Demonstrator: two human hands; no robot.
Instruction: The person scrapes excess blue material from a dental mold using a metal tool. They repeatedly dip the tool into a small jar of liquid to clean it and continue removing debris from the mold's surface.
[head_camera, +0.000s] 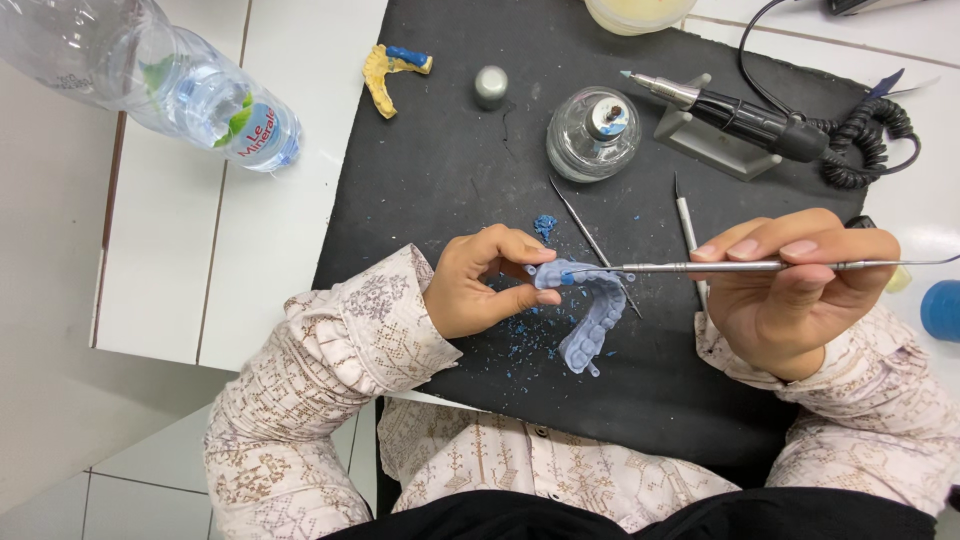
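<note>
My left hand (478, 285) pinches one end of the blue-grey dental arch model (592, 312) between thumb and fingertips, clamped at its rear end; the model sits over the black work mat (450, 150), roughly at the mat's centre, and I cannot tell whether its far end rests on the mat or hangs just above it. My right hand (790, 290) is closed around a slender metal carving instrument (720, 266), held pen-fashion, its tip touching the model beside my left thumb.

Handling judgement: the model looks light, rigid and brittle, with thin tooth ridges likely to chip; it is best held by the thick base at either end, not across the teeth. The instrument is stiff, smooth and probably slippery, so a hold near its middle suits it.

Blue wax crumbs (520, 335) lie on the mat just below and left of the model.

Not determinable: the instrument's working tip is covered by blue material; its tail end runs off the right edge. The model's underside and my left fingertips behind it are hidden.
</note>
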